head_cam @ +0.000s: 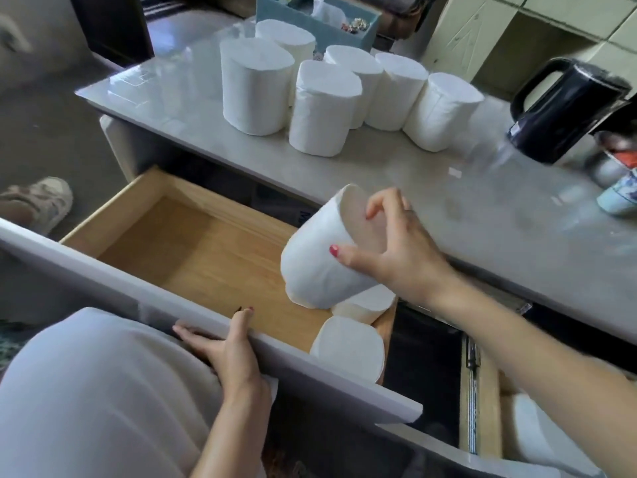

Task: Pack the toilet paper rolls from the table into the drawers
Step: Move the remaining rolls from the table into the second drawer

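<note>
My right hand (pixel 393 250) grips a white toilet paper roll (pixel 317 267), tilted, above the right end of the open wooden drawer (pixel 193 243). Two more rolls (pixel 348 346) stand in the drawer's right corner, just below the held one. My left hand (pixel 227 346) holds the drawer's white front panel (pixel 138 298), fingers curled over its top edge. Several white rolls (pixel 320 108) stand upright in a cluster on the grey table top (pixel 448 208) at the back.
A black kettle (pixel 565 108) stands at the table's right, with a small patterned cup (pixel 620 198) beside it. A teal box (pixel 317 22) sits behind the rolls. A second drawer (pixel 517 419) at lower right is open with white rolls inside. A shoe (pixel 38 205) rests on the floor, left.
</note>
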